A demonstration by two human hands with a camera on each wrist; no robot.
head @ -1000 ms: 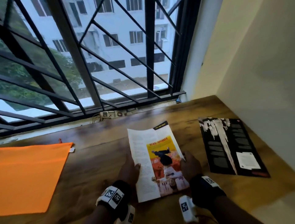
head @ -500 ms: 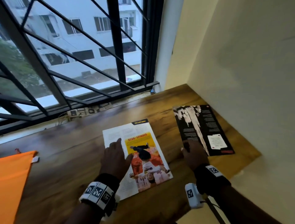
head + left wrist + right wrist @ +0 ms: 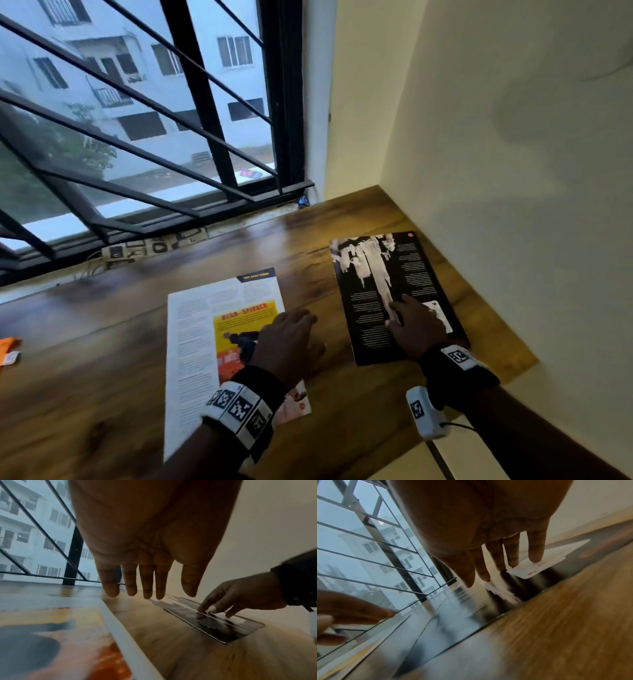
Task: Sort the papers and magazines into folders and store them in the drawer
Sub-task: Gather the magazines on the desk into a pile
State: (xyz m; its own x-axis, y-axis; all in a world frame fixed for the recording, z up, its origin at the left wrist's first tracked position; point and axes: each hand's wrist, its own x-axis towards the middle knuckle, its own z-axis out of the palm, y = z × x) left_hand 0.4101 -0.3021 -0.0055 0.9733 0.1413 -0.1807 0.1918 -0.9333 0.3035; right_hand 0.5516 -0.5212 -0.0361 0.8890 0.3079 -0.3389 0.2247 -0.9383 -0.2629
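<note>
The right hand [image 3: 416, 325] is lying spread on the black magazine [image 3: 373, 274], which is sitting on the wooden desk [image 3: 102, 342] near the wall corner. The right wrist view is showing what the head view is hiding: the fingertips [image 3: 535, 559] are pressing down on the glossy cover and on a white card [image 3: 556, 555] lying on it, fingers nearly straight and gripping nothing. The left hand [image 3: 287, 342] is hanging over the right edge of the colourful magazine [image 3: 191, 342], just left of the black magazine; in the left wrist view its fingers [image 3: 109, 586] are pointing straight down, clear of the desk and holding nothing. An orange folder [image 3: 8, 346] is peeking in far to the left. Half a second ago the right hand was only reaching the black magazine's near edge, and the left palm was resting flat on the colourful magazine.
</note>
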